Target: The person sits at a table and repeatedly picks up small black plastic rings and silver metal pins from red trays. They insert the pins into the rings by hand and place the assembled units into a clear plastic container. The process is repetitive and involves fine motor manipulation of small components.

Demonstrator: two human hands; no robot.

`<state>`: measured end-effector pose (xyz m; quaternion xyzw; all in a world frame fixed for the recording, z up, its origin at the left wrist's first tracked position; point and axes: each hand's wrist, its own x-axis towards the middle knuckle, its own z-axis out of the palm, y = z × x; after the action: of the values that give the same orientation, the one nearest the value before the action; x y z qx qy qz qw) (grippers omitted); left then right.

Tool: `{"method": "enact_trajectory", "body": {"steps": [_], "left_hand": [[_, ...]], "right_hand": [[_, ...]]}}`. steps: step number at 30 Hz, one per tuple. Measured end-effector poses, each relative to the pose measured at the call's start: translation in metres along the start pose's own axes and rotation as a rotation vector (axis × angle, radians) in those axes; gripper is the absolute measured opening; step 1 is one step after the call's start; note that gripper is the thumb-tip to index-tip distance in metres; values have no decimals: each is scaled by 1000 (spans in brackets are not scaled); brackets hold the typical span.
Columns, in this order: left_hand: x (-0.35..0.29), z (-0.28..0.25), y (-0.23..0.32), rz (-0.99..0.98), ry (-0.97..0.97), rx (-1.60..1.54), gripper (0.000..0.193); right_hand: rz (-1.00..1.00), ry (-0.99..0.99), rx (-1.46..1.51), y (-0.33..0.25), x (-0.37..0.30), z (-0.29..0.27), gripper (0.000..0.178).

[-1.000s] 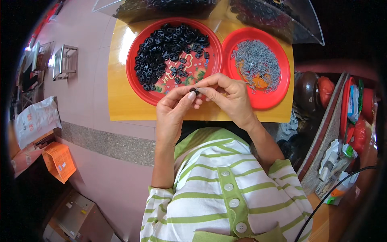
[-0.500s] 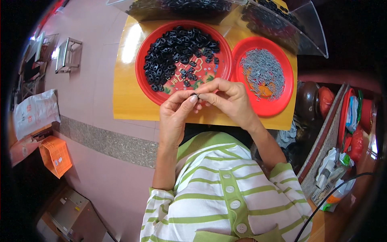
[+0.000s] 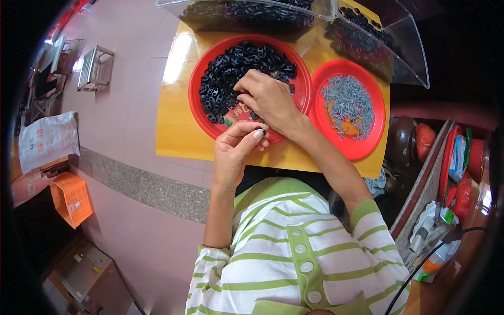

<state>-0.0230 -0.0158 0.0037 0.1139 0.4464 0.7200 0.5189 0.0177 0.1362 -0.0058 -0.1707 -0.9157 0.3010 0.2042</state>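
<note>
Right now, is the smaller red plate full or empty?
Partly full: the smaller red plate holds a heap of small grey metal pieces, with bare red rim around it.

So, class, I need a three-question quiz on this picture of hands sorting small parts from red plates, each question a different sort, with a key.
1. True or false: the right hand reaches into the large red plate of black parts.
2. Multiple choice: the small red plate holds A) black parts, B) grey pins, C) nothing.
3. Fill the gap: the left hand pinches one small ____ part at its fingertips.

Key: 1 true; 2 B; 3 black. Both plates rest on a yellow table.
</note>
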Motion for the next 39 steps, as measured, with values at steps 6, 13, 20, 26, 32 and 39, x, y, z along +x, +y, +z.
{"method": "enact_trajectory", "body": {"steps": [6,13,20,26,32,39], "left_hand": [[1,-1,1,-7,-7,9,13],[1,-1,-3,11,36,-59,13],[2,6,0,65,101,31,13],[2,18,-3,95,97,132,13],[-2,23,-4,143,69,260,13],[-8,26,-2,191,58,338,13]], "right_hand": [[-27,-19,-75,-1,1,3,14],[506,-163,861,-1,-13,-17,19],[657,-106,1135,-8,-52,-52,22],[632,-106,1193,-12,-74,-63,22],[574,-84,1104,-13,-82,-66,20],[526,-76,1059,-18,-87,-69,17]]}}
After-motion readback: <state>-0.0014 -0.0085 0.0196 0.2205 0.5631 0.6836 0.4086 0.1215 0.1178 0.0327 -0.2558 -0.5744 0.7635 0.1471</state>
